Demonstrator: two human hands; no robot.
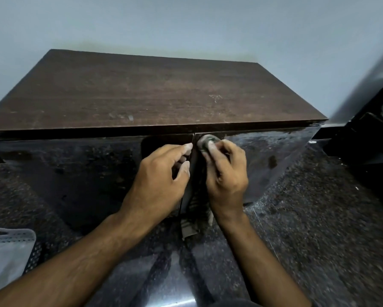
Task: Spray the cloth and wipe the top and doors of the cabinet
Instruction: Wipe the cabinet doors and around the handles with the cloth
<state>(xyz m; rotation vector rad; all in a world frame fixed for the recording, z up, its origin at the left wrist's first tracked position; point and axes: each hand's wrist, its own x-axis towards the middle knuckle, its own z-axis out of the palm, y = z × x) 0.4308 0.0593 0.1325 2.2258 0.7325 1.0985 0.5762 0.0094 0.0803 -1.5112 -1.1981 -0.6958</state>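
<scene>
1. head view shows no brand, label or readable writing on anything in sight.
2. cabinet (pixel 141 94), dark brown wood grain on top, stands against a pale wall (pixel 186 23) on a dark speckled floor (pixel 319 218); its top carries pale scuffs and smudges.
3. two glossy dark doors make up the front: the left door (pixel 64 169) and the right door (pixel 270 156) meet at a thin vertical seam in the middle.
4. left hand (pixel 159 180) sits at that seam, fingers curled with the fingertips (pixel 187 147) hooked at the left door's inner edge; it is not closed on any loose object, and how firmly it grips the edge cannot be told.
5. right hand (pixel 227 173) is just right of the seam, its fingers bunched around a small round knob (pixel 206 141) near the top of the right door, pinching it.
6. the two hands are close together, almost touching, both dusted pale at the fingertips.
7. a grey cloth (pixel 6 251) lies at the lower left on the floor side, well apart from both hands, touching neither.
8. a dark piece of furniture (pixel 367 140) stands to the right of the cabinet, blurred.
</scene>
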